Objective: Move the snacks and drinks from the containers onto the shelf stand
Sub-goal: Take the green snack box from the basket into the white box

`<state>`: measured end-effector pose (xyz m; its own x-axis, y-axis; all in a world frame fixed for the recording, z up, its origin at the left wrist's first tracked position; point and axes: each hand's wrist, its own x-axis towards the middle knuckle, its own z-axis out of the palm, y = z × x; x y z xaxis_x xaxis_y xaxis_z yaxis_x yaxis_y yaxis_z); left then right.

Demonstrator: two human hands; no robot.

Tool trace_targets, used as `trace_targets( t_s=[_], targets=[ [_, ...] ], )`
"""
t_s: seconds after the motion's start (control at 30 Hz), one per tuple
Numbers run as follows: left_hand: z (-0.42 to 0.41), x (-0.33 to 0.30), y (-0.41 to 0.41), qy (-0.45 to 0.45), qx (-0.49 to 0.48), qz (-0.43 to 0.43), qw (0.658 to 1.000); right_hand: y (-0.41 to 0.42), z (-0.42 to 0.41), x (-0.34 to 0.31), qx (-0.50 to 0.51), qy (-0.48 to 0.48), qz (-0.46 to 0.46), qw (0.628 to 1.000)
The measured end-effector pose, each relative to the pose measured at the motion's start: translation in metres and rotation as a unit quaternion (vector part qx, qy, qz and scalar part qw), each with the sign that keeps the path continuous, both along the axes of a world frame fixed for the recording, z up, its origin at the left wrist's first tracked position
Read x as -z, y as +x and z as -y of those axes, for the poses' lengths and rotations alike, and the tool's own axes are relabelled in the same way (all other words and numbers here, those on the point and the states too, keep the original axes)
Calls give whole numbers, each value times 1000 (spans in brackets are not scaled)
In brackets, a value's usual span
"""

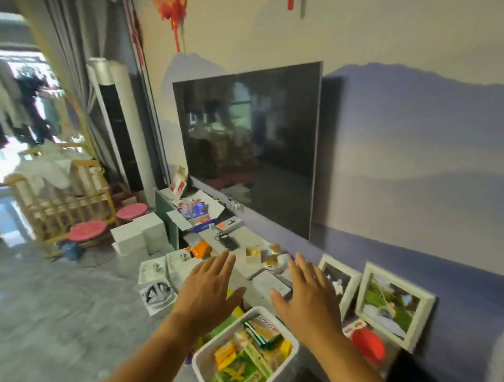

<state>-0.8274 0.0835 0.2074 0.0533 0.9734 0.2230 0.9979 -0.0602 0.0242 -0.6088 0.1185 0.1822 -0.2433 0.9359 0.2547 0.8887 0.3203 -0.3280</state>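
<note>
A white plastic container (pixel 289 363) stands low in the middle, packed with several snack packets, green and yellow ones (pixel 238 369) and a dark green pack (pixel 260 337). My left hand (pixel 209 290) hovers above and to the left of it, palm down, fingers spread straight, holding nothing. On the other side my right hand (pixel 309 294) is held the same way, just beyond the container's far corner. A second container with green packets (pixel 220 326) peeks out under my left wrist. No shelf stand is visible.
A low TV cabinet (pixel 251 237) runs along the wall, littered with boxes, an orange packet (pixel 200 249) and small items. A dark TV (pixel 250 144) hangs above. Two white picture frames (pixel 393 304) and a red cap (pixel 368 346) sit right. White boxes (pixel 140 238) and pink stools (pixel 87 231) stand left.
</note>
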Motion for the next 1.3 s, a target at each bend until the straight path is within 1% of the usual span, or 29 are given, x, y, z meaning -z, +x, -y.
trace_targets(
  t_s=[0.1, 0.17, 0.23, 0.33, 0.5, 0.57, 0.67, 0.73, 0.77, 0.8, 0.83, 0.93, 1.03, 1.13, 1.2, 1.27, 1.3],
  targets=[
    [13, 3, -90, -1, -2, -20, 1000, -93, 9, 12, -25, -4, 0, 1000],
    [14, 6, -134, -6, 17, -30, 999, -134, 9, 20, -26, -14, 14, 999],
    [4, 10, -166, 0, 40, -23, 999, -156, 7, 26, -6, -26, 20, 999],
    [-30, 24, -188, 0, 73, -11, 997, -160, -6, 39, 42, -48, 33, 997],
    [-96, 66, -184, -43, 158, 10, 986, -143, -41, 83, 126, -101, 62, 985],
    [-128, 93, -187, -80, 178, 9, 981, -146, -66, 113, 156, -134, 50, 977],
    [-144, 115, -190, -117, 176, 7, 977, -153, -69, 134, 191, -185, 21, 964],
    [-175, 142, -195, -149, 200, -2, 968, -166, -82, 165, 245, -217, -41, 944],
    [-189, 155, -196, -150, 211, -7, 966, -172, -88, 182, 268, -228, -68, 934],
    [-202, 172, -195, -158, 218, 3, 963, -177, -91, 204, 292, -247, -95, 919],
    [-212, 192, -192, -175, 226, 30, 958, -180, -94, 226, 312, -262, -124, 905],
    [-231, 267, -177, -243, 251, 80, 933, -193, -94, 294, 377, -332, -190, 843],
    [-240, 351, -161, -344, 258, 67, 900, -212, -94, 353, 435, -371, -222, 790],
    [-242, 428, -147, -404, 258, 68, 875, -228, -98, 421, 466, -400, -213, 760],
    [-240, 474, -141, -434, 251, 71, 862, -239, -101, 462, 495, -398, -213, 742],
    [-238, 512, -139, -467, 233, 107, 846, -249, -103, 504, 524, -407, -224, 714],
    [-238, 527, -139, -476, 217, 128, 843, -254, -104, 523, 534, -405, -216, 710]
  ],
)
